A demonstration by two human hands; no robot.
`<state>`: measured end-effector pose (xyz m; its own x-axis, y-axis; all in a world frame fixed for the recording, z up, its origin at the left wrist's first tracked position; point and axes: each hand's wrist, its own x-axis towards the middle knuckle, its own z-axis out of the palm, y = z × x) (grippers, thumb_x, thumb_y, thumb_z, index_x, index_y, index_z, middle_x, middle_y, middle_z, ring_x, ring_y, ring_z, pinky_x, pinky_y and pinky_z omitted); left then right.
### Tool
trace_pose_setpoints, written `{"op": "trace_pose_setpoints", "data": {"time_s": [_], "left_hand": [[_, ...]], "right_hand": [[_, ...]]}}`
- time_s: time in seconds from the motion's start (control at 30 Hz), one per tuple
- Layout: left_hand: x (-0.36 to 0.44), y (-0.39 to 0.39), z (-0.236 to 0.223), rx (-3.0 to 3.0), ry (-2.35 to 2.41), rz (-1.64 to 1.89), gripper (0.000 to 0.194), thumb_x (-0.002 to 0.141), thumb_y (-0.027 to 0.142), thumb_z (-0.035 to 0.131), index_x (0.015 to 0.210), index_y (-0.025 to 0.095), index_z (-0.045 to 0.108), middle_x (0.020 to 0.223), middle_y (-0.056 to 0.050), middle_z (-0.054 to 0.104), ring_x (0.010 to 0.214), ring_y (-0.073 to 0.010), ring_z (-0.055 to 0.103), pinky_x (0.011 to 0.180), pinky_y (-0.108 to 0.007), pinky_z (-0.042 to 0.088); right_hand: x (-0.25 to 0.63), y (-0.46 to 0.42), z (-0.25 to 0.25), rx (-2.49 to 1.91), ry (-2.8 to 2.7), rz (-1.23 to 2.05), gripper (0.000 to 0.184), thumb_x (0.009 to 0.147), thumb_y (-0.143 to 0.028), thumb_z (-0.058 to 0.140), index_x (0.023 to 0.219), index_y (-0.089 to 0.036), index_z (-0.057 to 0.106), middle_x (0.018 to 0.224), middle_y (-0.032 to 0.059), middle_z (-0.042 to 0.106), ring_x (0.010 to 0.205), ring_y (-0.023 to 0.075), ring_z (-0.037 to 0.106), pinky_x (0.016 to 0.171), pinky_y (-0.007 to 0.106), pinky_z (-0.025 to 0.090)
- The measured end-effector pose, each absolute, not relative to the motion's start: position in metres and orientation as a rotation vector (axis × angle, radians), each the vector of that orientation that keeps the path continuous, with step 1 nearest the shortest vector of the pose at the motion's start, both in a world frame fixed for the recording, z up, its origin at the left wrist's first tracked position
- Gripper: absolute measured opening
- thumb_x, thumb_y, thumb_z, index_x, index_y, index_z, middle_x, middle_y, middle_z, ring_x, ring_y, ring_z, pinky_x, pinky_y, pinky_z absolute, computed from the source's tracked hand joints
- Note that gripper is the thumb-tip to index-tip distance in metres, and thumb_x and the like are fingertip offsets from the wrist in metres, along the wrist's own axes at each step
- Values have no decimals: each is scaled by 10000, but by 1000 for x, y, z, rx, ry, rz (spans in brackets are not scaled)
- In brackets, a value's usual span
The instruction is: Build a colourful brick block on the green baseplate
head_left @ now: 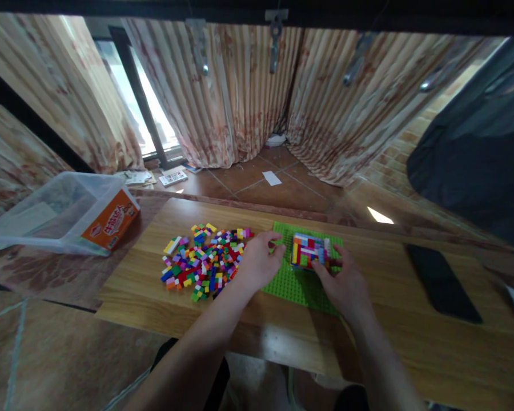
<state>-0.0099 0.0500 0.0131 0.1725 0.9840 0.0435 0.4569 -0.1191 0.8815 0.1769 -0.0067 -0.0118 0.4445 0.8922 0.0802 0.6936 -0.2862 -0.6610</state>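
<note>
The table point(388, 274) bears the work. The pile point(205, 264) of loose bricks spreads over its left part, and the green plate point(293, 290) lies just to the right. Over the plate's left edge hangs the left hand point(261, 260) — finger and thumb curled but parted, nothing seen between them. The right hand point(342, 279) grips the block point(307, 251), thumb at its near edge, fingers at its right side. The many-coloured block is on the plate's far half; whether it is pressed onto the studs, I cannot tell. Best, I judge, to brace it low and level — any brick squared up first, then pushed straight down, so the upper layer does not skew.
</note>
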Motion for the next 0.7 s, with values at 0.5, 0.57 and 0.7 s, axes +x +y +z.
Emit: {"op": "trace_pose_setpoints", "data": {"time_s": [0.5, 0.57, 0.7], "left_hand": [[-82, 90, 24, 1431, 1524, 1321, 202, 790, 184, 583, 911, 126, 734, 840, -38, 731, 755, -133, 639, 696, -221, 486], [-82, 90, 25, 1415, 1530, 1313, 209, 790, 180, 578, 913, 125, 738, 817, -32, 728, 735, -128, 635, 683, -216, 482], [-80, 89, 27, 1416, 1505, 1310, 207, 799, 167, 570, 905, 120, 742, 798, -34, 723, 725, -125, 629, 679, -216, 481]], "right_hand": [[194, -8, -13, -2050, -1402, 619, 766, 738, -592, 587, 1398, -219, 469, 1055, 127, 702, 593, 197, 633, 582, 359, 493], [196, -7, -13, -2082, -1400, 626, 761, 735, -596, 584, 1398, -239, 470, 1066, 120, 700, 605, 211, 647, 592, 373, 495], [199, -8, -9, -2157, -1422, 607, 744, 740, -609, 579, 1384, -249, 484, 1058, 109, 697, 638, 242, 654, 630, 415, 498]]}}
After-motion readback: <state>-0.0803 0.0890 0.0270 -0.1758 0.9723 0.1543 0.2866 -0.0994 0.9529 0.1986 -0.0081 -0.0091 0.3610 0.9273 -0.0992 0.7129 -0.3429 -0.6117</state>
